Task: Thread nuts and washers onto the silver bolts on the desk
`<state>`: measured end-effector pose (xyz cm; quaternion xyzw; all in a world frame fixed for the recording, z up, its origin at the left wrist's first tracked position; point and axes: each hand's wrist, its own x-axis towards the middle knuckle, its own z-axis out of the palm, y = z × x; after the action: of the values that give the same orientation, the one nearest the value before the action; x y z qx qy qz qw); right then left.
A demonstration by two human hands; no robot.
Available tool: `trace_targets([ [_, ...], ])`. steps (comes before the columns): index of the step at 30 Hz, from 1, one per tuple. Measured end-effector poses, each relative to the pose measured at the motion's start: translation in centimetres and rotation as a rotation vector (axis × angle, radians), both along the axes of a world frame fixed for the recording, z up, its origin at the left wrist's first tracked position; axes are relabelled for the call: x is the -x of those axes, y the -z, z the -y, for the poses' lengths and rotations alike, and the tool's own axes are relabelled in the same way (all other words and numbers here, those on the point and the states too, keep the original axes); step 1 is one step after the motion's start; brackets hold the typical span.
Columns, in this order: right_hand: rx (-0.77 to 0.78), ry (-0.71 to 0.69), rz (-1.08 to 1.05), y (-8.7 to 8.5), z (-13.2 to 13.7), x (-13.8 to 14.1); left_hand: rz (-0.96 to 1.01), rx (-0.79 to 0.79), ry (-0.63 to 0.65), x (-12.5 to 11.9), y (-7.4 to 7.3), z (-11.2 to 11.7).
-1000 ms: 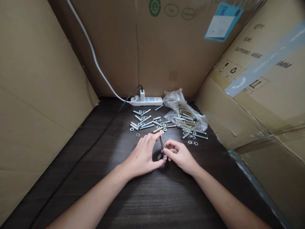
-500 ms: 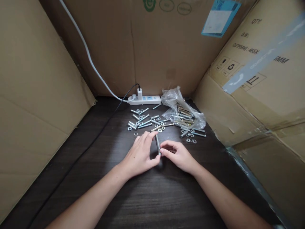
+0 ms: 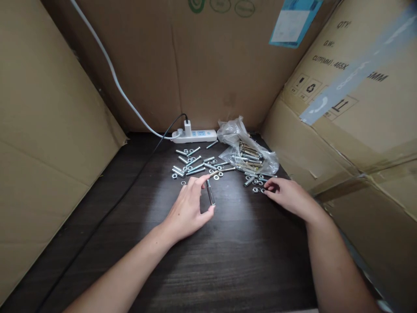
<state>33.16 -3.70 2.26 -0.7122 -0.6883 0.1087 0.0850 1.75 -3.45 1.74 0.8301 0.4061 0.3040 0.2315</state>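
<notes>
My left hand pinches a metal bolt between thumb and fingers, holding it upright-tilted just above the dark wooden table. Off to the right, my right hand rests on the table with its fingertips touching a small group of nuts and washers. Its fingers are curled; whether they hold a piece is hidden. A scatter of silver bolts, nuts and washers lies beyond my left hand.
A clear plastic bag of bolts lies at the back right. A white power strip with a plugged charger and cables sits against the rear cardboard wall. Cardboard sheets enclose the left and right sides.
My right hand let go of the bolt and moved right to the nuts and washers. My left hand keeps the bolt and has shifted slightly left.
</notes>
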Motion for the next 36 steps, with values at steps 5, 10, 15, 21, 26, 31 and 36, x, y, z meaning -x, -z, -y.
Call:
trace_targets([
  [5, 0.022, -0.027, -0.024, 0.8, -0.4, -0.1, -0.004, 0.008, 0.03, 0.1, 0.2, 0.0],
  [10, 0.06, -0.024, -0.11, 1.0, -0.5, -0.4, -0.008, 0.021, 0.031, 0.0, 0.0, 0.0],
  [15, -0.048, -0.042, -0.312, -0.1, 0.0, 0.9, 0.005, 0.049, 0.063, 0.0, -0.2, 0.3],
  [21, -0.266, -0.077, -0.8, -0.8, 0.7, 7.7, -0.041, 0.104, 0.166, -0.1, -0.6, 0.7],
  [26, -0.003, 0.003, -1.366, 0.9, 1.4, 12.1, -0.082, 0.101, 0.255, -0.5, -1.0, 1.0],
  [31, 0.052, 0.059, -1.576, 1.5, 1.7, 13.2, -0.044, 0.13, 0.29, -0.8, -0.9, 1.2],
  [36, 0.084, 0.097, -1.606, 1.4, 1.6, 13.3, 0.007, 0.145, 0.294, -0.8, -0.6, 1.3],
])
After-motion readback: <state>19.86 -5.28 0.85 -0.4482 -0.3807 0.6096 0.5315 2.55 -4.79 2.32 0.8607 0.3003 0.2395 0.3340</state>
